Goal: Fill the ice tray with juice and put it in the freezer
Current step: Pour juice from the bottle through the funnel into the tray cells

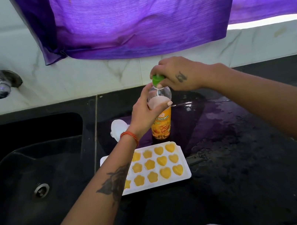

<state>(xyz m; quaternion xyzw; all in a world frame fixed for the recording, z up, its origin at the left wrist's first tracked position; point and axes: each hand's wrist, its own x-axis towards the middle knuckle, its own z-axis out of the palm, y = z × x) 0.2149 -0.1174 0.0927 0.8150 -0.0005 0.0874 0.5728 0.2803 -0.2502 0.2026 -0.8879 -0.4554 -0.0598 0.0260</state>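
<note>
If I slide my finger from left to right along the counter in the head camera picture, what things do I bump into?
Sink drain → small white lid → ice tray full of juice, with the juice bottle standing just behind it → wet patch of counter.

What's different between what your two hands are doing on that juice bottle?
The left hand wraps around the body of the juice bottle, just above the orange label, steadying it upright. The right hand comes from above and pinches only the green cap at the top. The left wrist wears an orange thread band; the right wrist is bare. Both touch the same bottle, standing behind the filled ice tray.
</note>
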